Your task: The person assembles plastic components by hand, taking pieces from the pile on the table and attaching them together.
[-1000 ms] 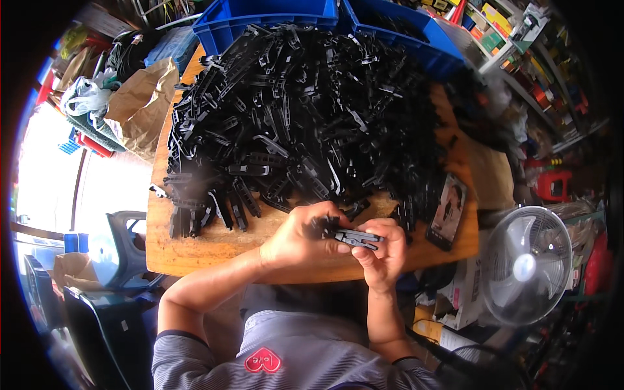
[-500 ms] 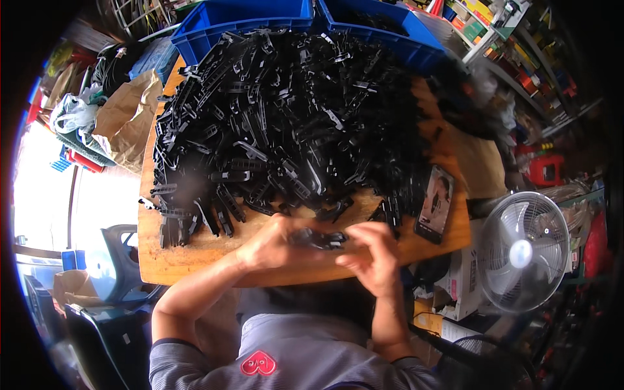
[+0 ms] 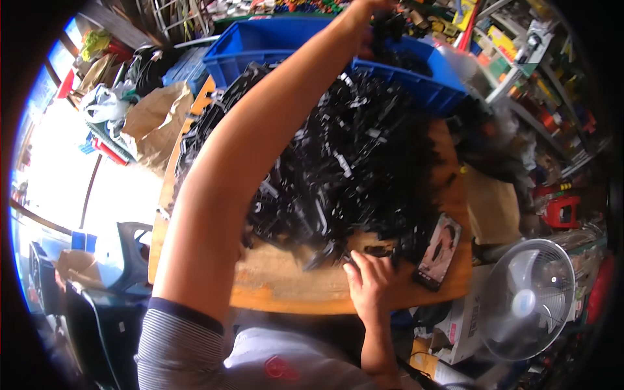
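Observation:
A large heap of black plastic parts, long and slotted, covers much of the wooden table. My left arm stretches across the heap, with my left hand above the right-hand blue bin. Motion blur and the top edge obscure its fingers. Dark parts show just below it, but whether it grips any is unclear. Close to the table's front edge, my right hand has its fingers extended at a few black parts, thumb apart. Its fingertips are slightly blurred.
Another blue bin stands at the back left. A phone with a lit screen lies right of my right hand. A fan stands beyond the table's right side. Brown paper lies off the left side.
Both hands were together at the front edge around a dark part. My left hand has swung far forward over the right-hand bin; my right hand has moved onto the table near the heap.

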### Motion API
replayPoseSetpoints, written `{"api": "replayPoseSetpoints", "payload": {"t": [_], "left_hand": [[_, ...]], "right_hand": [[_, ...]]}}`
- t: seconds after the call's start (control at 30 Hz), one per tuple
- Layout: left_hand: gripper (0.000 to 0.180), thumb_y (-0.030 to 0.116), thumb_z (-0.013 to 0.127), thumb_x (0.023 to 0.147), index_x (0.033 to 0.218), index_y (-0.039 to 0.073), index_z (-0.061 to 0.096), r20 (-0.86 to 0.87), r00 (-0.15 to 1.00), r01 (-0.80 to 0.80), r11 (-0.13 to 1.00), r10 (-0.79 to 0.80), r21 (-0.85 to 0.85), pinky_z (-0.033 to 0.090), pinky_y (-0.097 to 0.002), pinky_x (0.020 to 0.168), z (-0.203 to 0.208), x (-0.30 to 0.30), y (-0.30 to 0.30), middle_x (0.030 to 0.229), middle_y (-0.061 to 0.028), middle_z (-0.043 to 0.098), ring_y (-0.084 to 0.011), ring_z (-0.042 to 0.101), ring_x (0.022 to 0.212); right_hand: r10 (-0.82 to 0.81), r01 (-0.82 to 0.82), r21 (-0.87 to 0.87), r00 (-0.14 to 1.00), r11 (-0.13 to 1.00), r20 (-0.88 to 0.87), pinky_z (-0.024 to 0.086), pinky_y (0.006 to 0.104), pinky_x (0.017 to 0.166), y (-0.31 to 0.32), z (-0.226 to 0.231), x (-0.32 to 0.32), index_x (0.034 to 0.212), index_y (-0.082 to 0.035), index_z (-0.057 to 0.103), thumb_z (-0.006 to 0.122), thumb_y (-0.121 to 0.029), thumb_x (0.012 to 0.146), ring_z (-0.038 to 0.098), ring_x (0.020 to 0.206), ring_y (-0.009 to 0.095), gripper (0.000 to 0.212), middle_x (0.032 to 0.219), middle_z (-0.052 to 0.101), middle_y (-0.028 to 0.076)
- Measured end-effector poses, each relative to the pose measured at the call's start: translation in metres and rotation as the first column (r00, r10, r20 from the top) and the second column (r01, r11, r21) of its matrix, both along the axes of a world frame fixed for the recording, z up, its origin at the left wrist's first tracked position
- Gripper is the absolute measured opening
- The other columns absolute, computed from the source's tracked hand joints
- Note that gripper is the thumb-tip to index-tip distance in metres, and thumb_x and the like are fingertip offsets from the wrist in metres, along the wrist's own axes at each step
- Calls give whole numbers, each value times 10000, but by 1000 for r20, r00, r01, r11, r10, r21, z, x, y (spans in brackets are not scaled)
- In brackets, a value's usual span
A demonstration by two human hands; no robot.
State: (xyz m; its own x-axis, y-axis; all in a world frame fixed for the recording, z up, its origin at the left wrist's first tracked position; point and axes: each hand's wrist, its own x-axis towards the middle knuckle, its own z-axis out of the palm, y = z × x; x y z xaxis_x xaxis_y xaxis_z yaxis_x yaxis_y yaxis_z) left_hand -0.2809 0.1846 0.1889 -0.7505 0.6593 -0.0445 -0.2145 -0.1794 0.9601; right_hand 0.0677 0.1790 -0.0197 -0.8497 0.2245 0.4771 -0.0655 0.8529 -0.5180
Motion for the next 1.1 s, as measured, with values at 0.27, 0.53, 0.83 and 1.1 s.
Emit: {"api": "replayPoseSetpoints", "payload": {"t": [0.27,0.53,0.83,1.1], "left_hand": [[104,107,581,741,754,8,611,-804,549,-315,948,227,53,424,-280,525,-77,139,-131,671,-52,585,-146,541,576],[277,108,632,708,978,106,569,-893,204,-482,753,-402,-449,429,-331,585,-192,222,-219,744,-49,471,-222,511,676],[292,185,654,683,951,98,575,-839,304,-347,767,-452,-539,426,-370,591,-185,227,-242,745,-88,462,-271,516,692],[325,103,616,650,971,155,612,-847,113,-376,767,-519,-520,419,-352,784,-187,211,-234,1048,-47,492,-222,476,987]], "right_hand": [[-37,37,-9,998,999,-51,439,366,702,16,2,0,923,-21,618,667,29,700,553,780,272,234,855,617,89],[56,-56,-384,998,922,-11,436,258,584,13,21,0,1032,-8,576,651,-37,778,518,677,144,266,820,537,67],[93,-48,-693,995,719,29,429,210,609,-7,15,18,915,-16,580,708,-76,765,504,628,66,207,806,551,17],[300,-185,-748,954,637,19,469,216,651,-13,8,22,1025,9,589,662,-123,826,582,709,91,250,832,594,50]]}}
